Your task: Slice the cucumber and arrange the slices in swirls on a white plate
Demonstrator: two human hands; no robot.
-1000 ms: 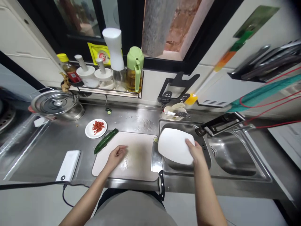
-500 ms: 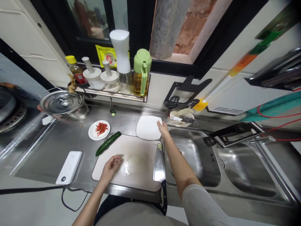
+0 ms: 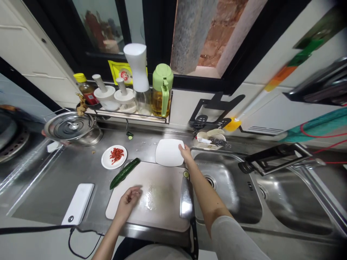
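My right hand (image 3: 185,153) grips the right edge of a white square plate (image 3: 168,153) behind the cutting board (image 3: 162,216). Over the left part of that board, my left hand (image 3: 130,198) is held with its fingers loosely bent and nothing in them. A whole cucumber (image 3: 125,173) lies slantwise across the board's back left corner. At the right edge rests a kitchen knife (image 3: 186,202), its black handle reaching past the front of the counter. Just behind the blade is a small cucumber slice (image 3: 185,174). The middle of the board looks wet.
A round white plate (image 3: 104,160) with chopped red pieces (image 3: 116,155) stands left of the cucumber. Cucumber ends (image 3: 130,136) lie near the wall. A white power bank (image 3: 79,202), a lidded steel pot (image 3: 89,139) and the sink (image 3: 230,180) flank the board. Bottles line a rack behind.
The camera view has tilted up slightly, so things sit lower in the picture. Both hands keep nearly the same pose, and my right hand still grips the square plate.
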